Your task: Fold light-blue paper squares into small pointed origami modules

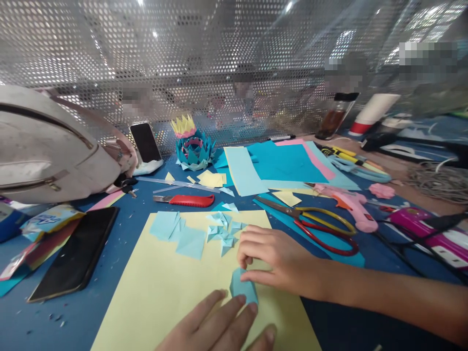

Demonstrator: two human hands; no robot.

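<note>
A small folded piece of light blue paper [244, 288] lies on a large yellow sheet [146, 297]. My left hand [219, 324] comes from the bottom edge with fingers stretched out, fingertips resting on the paper's lower end. At its upper end is my right hand [272, 256], thumb on the paper and bent index finger close by, closed about its edge. Just beyond, several small folded light blue pieces [223, 231] sit in a cluster. Left of them are flat light blue paper squares [190, 242].
Scissors [310, 219], a pink glue gun [347, 202] and a red cutter [192, 200] surround the sheet. A dark phone [75, 253] and backpack [54, 151] are left. Behind stand a blue paper flower [195, 153] and blue sheets [288, 161]; a bottle [336, 117] is back right.
</note>
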